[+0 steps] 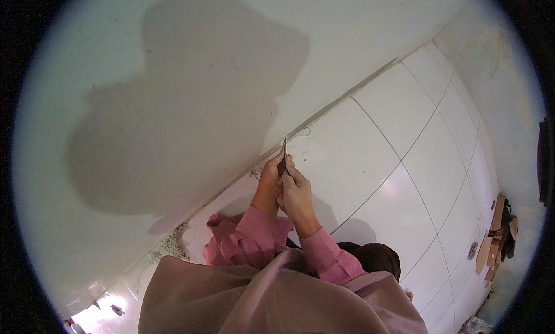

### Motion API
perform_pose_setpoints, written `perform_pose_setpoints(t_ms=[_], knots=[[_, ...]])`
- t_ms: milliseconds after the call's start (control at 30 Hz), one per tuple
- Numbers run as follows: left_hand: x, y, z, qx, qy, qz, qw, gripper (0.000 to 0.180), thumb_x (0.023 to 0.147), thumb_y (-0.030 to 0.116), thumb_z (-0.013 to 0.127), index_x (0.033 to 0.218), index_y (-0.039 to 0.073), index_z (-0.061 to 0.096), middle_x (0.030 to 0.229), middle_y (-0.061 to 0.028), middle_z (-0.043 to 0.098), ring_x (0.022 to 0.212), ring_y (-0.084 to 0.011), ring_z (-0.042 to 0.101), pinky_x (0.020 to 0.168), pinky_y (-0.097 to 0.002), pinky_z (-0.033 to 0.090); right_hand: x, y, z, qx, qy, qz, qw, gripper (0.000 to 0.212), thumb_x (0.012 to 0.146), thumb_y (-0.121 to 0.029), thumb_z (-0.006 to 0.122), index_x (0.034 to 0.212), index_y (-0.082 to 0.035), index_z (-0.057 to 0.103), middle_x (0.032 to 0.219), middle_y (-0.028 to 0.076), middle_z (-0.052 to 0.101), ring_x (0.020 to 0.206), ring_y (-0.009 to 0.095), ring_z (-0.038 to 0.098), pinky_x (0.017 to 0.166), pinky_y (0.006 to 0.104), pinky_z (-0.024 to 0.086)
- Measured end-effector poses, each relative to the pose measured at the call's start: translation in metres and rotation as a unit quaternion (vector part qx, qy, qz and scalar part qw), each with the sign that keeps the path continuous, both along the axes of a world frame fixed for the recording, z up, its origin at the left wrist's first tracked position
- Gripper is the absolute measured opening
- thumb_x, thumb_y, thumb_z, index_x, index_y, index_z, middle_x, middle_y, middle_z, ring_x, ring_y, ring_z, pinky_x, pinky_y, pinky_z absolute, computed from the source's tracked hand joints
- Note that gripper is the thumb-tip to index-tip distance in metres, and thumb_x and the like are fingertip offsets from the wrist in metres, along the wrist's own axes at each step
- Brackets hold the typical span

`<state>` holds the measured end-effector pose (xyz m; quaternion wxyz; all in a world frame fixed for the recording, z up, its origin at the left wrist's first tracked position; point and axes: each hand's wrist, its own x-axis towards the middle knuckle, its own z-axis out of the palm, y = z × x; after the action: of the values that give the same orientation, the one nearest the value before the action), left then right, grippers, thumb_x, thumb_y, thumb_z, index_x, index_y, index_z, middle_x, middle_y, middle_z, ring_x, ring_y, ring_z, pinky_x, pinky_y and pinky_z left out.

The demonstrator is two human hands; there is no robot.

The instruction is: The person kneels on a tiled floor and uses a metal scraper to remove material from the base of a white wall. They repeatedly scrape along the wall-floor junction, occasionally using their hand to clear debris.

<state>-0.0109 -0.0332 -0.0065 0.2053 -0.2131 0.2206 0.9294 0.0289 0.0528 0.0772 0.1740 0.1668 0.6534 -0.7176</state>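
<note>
My two hands are close together at the seam between wall and floor. Between them is a narrow, pointed dark metal blade (284, 154), its tip up against the seam; the exact kind of tool cannot be made out. My left hand (269, 179) is closed along the blade's left side, next to the wall. My right hand (297, 194) is wrapped around the lower part, so the handle is hidden. Beyond the tip, a grey strip of filler (347, 95) runs along the foot of the pale wall (347, 28).
White floor tiles (393, 201) with dark joints spread to the right. Rough, crumbly residue (173, 245) lies along the seam at the lower left. A small curled scrap (306, 132) rests near the blade. Cardboard pieces (493, 250) lean by the right wall (483, 74).
</note>
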Motion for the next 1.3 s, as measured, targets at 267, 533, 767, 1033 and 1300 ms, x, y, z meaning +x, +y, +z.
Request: perform_pose_setpoints(t_ms=[267, 533, 767, 1033, 1300], knots=[[-0.001, 0.005, 0.017, -0.021, -0.035, 0.030, 0.999, 0.025, 0.096, 0.028, 0.049, 0.080, 0.011, 0.056, 0.070, 0.0010, 0.054, 0.061, -0.0101, 0.052, 0.056, -0.0244, 0.045, 0.000, -0.002, -0.012, 0.029, 0.016, 0.034, 0.999, 0.054, 0.090, -0.013, 0.039, 0.141, 0.003, 0.033, 0.145, 0.026, 0.033, 0.134, 0.031, 0.036, 0.105, 0.0300, 0.033], [0.004, 0.006, 0.037, -0.077, -0.036, 0.062, 0.994, 0.024, 0.097, 0.029, 0.050, 0.081, 0.010, 0.055, 0.068, 0.0012, 0.052, 0.059, -0.0091, 0.050, 0.052, -0.0228, 0.043, 0.004, -0.005, 0.003, 0.013, 0.007, 0.042, 0.999, 0.060, 0.089, -0.014, 0.040, 0.143, 0.005, 0.024, 0.146, 0.024, 0.033, 0.136, 0.034, 0.032, 0.109, 0.0328, 0.028], [0.004, 0.001, 0.030, -0.069, -0.020, 0.018, 0.997, 0.031, 0.098, 0.034, 0.048, 0.075, 0.013, 0.053, 0.064, 0.0041, 0.046, 0.055, -0.0062, 0.044, 0.048, -0.0236, 0.037, 0.000, -0.012, 0.029, 0.239, 0.104, 0.091, 0.961, 0.062, 0.086, -0.022, 0.044, 0.140, 0.006, 0.031, 0.139, 0.028, 0.040, 0.129, 0.038, 0.041, 0.106, 0.0369, 0.034], [0.008, 0.005, 0.033, -0.103, -0.009, 0.030, 0.994, 0.031, 0.098, 0.034, 0.048, 0.075, 0.013, 0.054, 0.065, 0.0040, 0.046, 0.056, -0.0065, 0.043, 0.048, -0.0244, 0.036, -0.001, -0.013, 0.040, 0.277, 0.104, 0.077, 0.952, 0.059, 0.084, -0.022, 0.044, 0.135, 0.006, 0.040, 0.125, 0.030, 0.051, 0.114, 0.041, 0.054, 0.098, 0.0386, 0.041], [0.010, 0.009, 0.036, -0.162, 0.008, 0.045, 0.986, 0.031, 0.098, 0.034, 0.047, 0.075, 0.013, 0.054, 0.065, 0.0039, 0.046, 0.056, -0.0068, 0.043, 0.049, -0.0252, 0.036, -0.002, -0.008, 0.039, 0.261, 0.067, 0.089, 0.959, 0.061, 0.083, -0.024, 0.046, 0.136, 0.005, 0.039, 0.120, 0.032, 0.053, 0.109, 0.044, 0.055, 0.096, 0.0422, 0.042]])
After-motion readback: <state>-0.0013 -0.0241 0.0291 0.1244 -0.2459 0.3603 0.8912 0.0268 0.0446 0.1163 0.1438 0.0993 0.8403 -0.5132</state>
